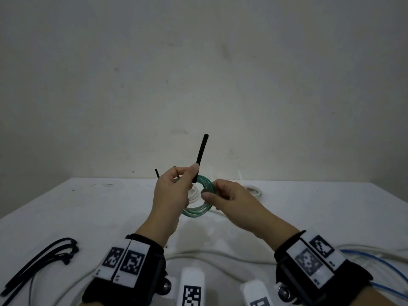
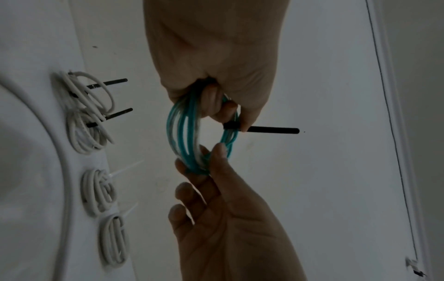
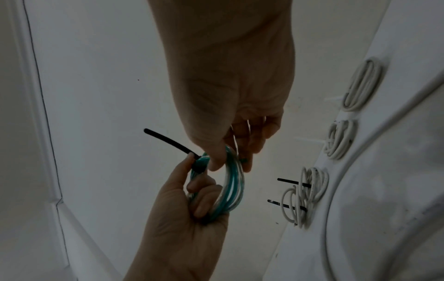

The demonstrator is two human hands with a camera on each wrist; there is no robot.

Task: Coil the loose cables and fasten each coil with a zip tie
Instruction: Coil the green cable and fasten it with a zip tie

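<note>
A coil of teal and clear cable [image 1: 195, 212] hangs in the air between both hands above the white table [image 1: 88, 206]. A black zip tie [image 1: 202, 151] wraps the coil, and its tail sticks up and away. My left hand [image 1: 174, 188] has fingers curled through the coil [image 3: 231, 190], with a fingertip against the zip tie [image 2: 273, 130] at its head. My right hand [image 1: 223, 195] pinches the opposite side of the coil [image 2: 182, 133] between thumb and forefinger, its other fingers loose.
Several tied white cable coils [image 2: 88, 98] lie at the back of the table, two with black tie tails, others [image 2: 100, 190] with white ties. Spare black zip ties [image 1: 39, 261] lie front left. Loose white cable [image 1: 220, 255] and blue cable [image 1: 375, 263] trail along the front.
</note>
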